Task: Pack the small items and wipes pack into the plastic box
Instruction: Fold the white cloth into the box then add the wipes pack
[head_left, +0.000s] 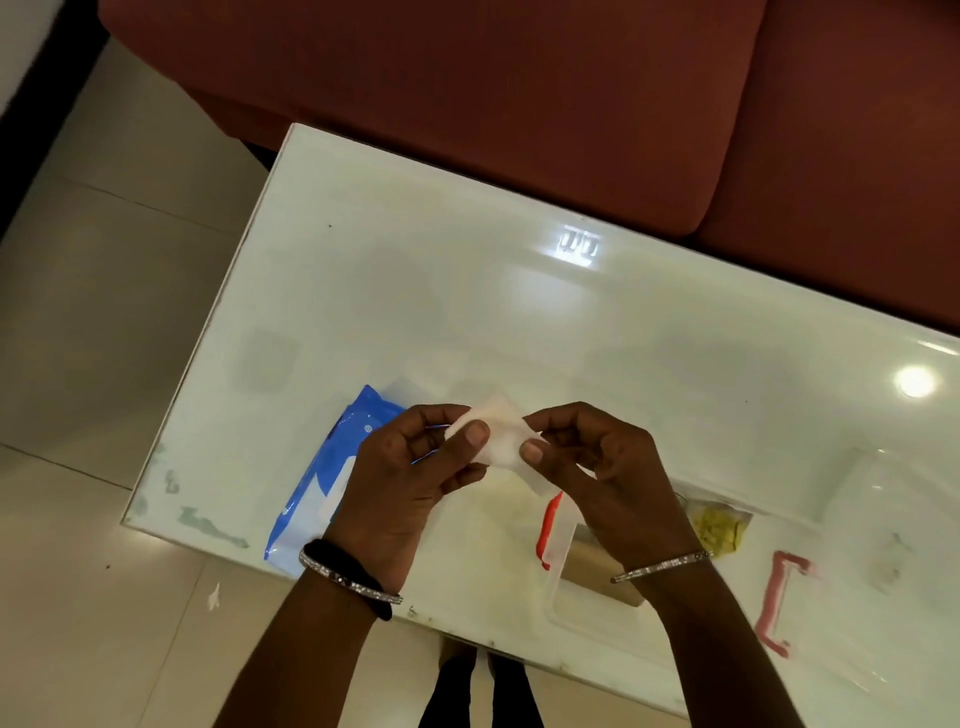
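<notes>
Both hands hold one small white folded wipe (500, 435) above the white table (467, 312). My left hand (410, 483) pinches its left edge, my right hand (608, 478) its right edge. The blue and white wipes pack (322, 483) lies on the table under my left hand, partly hidden by it. Under my right wrist stands the clear plastic box (582, 597) with a red clip (548, 530); a brown item (592, 566) lies inside it. A small yellow packet (719, 527) rests just right of my right wrist.
A clear lid with a pink-red clip (779, 603) lies at the table's near right. A dark red sofa (519, 104) runs along the far side. Tiled floor (104, 364) spreads to the left, with a white scrap (214, 596) on it. My legs show below the table's near edge.
</notes>
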